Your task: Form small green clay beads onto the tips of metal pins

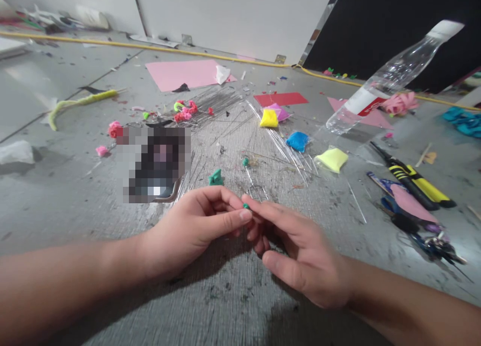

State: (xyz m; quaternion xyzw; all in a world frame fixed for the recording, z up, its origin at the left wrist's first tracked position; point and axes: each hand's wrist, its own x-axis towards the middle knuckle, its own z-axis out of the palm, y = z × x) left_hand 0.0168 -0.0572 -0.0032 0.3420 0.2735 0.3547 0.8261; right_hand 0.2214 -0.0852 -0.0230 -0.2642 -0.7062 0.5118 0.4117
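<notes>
Between the thumb and index finger of my left hand (199,216) is a tiny lump of green clay (245,206). The index fingertip of my right hand (300,251) reaches to the lump from the other side, with its thumb held apart below. The other right fingers are partly curled and partly hidden. Just beyond my hands, a thin wire (248,176) topped with a green clay ball (245,161) lies on the table. A larger piece of green clay (215,178) sits behind my left hand.
A blurred-out phone (160,165) lies left of centre. Beyond are thin wires (281,145) and yellow (269,118), blue (297,141) and pale yellow (332,159) clay packets. A plastic bottle (391,78) stands at right, near a black-and-yellow tool (417,181). Pink paper (184,73) lies farther back.
</notes>
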